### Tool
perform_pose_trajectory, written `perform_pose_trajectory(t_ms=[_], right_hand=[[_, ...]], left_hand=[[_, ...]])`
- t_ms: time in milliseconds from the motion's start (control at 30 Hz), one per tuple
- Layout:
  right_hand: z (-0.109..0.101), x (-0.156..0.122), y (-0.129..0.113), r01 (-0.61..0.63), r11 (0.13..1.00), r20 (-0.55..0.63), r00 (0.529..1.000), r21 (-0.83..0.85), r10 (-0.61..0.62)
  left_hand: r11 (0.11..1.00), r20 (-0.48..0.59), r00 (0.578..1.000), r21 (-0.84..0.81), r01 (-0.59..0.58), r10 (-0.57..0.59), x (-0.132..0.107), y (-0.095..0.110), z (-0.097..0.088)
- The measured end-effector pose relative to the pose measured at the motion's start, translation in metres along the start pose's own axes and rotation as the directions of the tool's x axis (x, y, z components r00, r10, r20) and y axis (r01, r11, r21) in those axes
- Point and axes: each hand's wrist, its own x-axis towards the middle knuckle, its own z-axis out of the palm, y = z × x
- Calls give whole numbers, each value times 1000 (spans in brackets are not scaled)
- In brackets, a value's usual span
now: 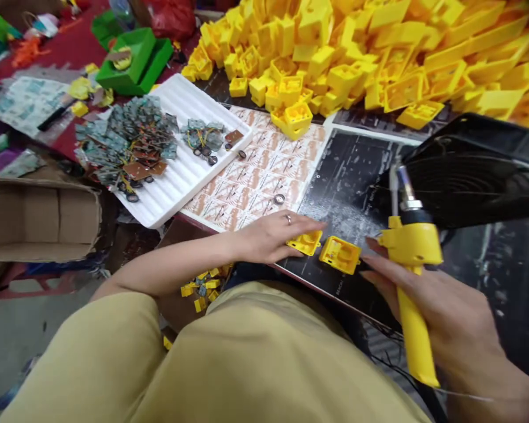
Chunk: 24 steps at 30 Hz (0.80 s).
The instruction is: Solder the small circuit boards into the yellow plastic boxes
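My left hand (268, 236) has a ring on one finger and grips a small yellow plastic casing (307, 243) between fingers and thumb, at the near edge of the black mat. Just right of it lies a second yellow casing (340, 255), open side up. My right hand (449, 311) is closed around a yellow soldering gun (417, 294), whose metal tip points up and away from the casings. The fingertips of this hand are close to the second casing; whether they touch it I cannot tell.
Yellow casings (317, 64) form a big heap at the back. A white foam tray (171, 200) holds wired circuit boards (127, 135). Small round parts (279, 200) lie on the patterned sheet. A black fan-like housing (471, 170) stands right; a cardboard box (39, 217) sits left.
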Motion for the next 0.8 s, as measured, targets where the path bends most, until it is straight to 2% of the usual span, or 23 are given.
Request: perform_pose_trajectory(t_ms=[33,100,167,200,233,267,300,333,367,400,467,533,600,633,700,800], right_hand=[[7,0,2,24,1000,5,1000,4,-24],[19,-1,4,54,998,41,998,23,-55],[30,-4,3,1,998,68,998,65,-6],[35,-5,2,-29,996,81,996,80,22],[38,-6,0,-58,994,93,994,89,50],[41,-6,-2,-79,993,106,992,89,69],[43,-5,-5,-84,993,116,990,80,75],[44,-3,-7,-80,995,123,990,67,71],[45,-1,-9,-70,996,117,991,55,63],[46,2,-10,-59,997,106,993,43,55],[46,6,-13,-38,999,66,997,24,37],[46,7,-12,-24,999,42,999,22,23],[46,7,-10,-16,999,38,999,31,15],[47,6,-9,-9,999,36,999,35,8],[49,6,-6,16,999,17,1000,41,-17],[49,10,-5,41,998,-15,999,43,-40]], left_hand=[[999,24,999,-47,23,-21,-8,4,-14],[990,220,974,-108,87,-62,-24,13,-57],[985,451,886,-74,153,-104,-34,13,-105],[979,492,852,-1,206,-178,-34,8,-124],[953,406,862,125,275,-302,-30,-3,-139],[884,212,873,278,377,-439,-22,-17,-148],[757,-86,846,405,513,-527,-12,-34,-151],[619,-336,769,457,638,-544,1,-52,-150],[534,-419,710,469,703,-566,13,-69,-146],[472,-440,663,472,745,-606,24,-83,-142],[406,-417,615,488,773,-669,38,-99,-137],[393,-436,588,460,796,-682,38,-98,-144],[409,-508,570,400,820,-646,30,-86,-160],[436,-541,573,372,820,-616,25,-78,-169],[543,-575,608,309,781,-547,18,-60,-185],[738,-561,686,184,649,-464,23,-39,-187]])
